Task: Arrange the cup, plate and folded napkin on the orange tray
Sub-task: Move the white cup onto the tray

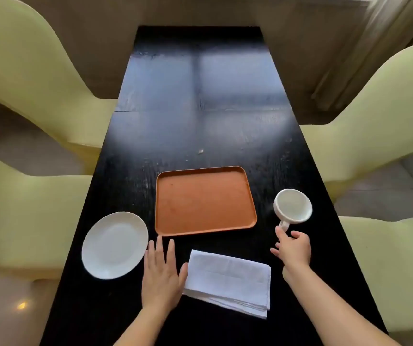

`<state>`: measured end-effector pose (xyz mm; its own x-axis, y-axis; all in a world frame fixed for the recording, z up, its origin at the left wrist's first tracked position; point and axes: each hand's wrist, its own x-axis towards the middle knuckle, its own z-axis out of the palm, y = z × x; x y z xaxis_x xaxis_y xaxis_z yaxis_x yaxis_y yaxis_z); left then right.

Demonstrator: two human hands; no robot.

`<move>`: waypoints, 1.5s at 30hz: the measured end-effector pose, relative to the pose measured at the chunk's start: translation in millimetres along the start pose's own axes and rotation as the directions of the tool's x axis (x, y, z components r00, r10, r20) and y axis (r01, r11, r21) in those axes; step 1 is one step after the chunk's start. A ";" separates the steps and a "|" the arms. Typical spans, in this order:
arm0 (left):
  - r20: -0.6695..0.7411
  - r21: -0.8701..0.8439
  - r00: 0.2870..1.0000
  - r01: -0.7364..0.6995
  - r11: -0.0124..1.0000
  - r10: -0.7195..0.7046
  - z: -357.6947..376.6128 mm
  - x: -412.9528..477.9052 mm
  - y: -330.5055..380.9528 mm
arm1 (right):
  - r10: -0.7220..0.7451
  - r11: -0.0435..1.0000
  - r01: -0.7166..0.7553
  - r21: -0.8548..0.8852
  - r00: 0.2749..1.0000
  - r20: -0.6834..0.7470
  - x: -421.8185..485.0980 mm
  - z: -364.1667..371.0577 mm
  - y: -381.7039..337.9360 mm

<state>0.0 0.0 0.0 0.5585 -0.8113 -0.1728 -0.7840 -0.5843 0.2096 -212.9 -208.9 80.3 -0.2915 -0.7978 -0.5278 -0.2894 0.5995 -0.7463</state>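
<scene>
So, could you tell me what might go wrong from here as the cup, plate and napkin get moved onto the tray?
1. The right hand pinches only the white cup's small handle; lifted that way, the cup could tip or swing.
2. The white plate sits close to the black table's left edge; a nudge outward might send it off.
3. The left hand lies flat beside the folded napkin; dragging it could undo the folds.

Cup [292, 206]: handle mostly covered by right hand [292, 248] fingers; firmness of grip unclear. Napkin [228, 280]: left edge under left hand [161, 273] thumb. Both forearms cut by bottom edge. Chairs [26, 58] cut by side edges. Table [200, 96] near end out of frame.
</scene>
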 end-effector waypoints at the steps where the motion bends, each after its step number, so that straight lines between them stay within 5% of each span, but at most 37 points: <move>1: 0.018 -0.005 1.000 -0.005 1.000 0.005 4.0 0.9 -0.9 | -0.010 1.000 0.010 0.020 1.000 -0.002 3.1 3.0 0.8; 21: -0.051 -0.007 0.999 -0.020 1.000 0.019 22.2 2.5 -6.7 | -0.189 0.970 0.183 0.159 0.982 0.027 22.8 11.7 -0.7; 31: -0.107 -0.039 0.994 -0.028 0.999 0.024 22.7 4.2 -7.4 | -0.414 0.906 0.423 -0.020 0.895 0.165 9.6 57.4 -36.1; 45: -0.135 -0.082 0.991 -0.032 0.996 0.021 23.2 4.3 -8.5 | -0.397 0.897 0.428 -0.105 0.888 0.232 23.9 104.5 -49.7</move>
<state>2.8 1.9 -24.9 0.5736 -0.8183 -0.0365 -0.7767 -0.5575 0.2933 -110.3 -264.6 62.4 0.0677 -0.9614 -0.2667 -0.4803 0.2029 -0.8533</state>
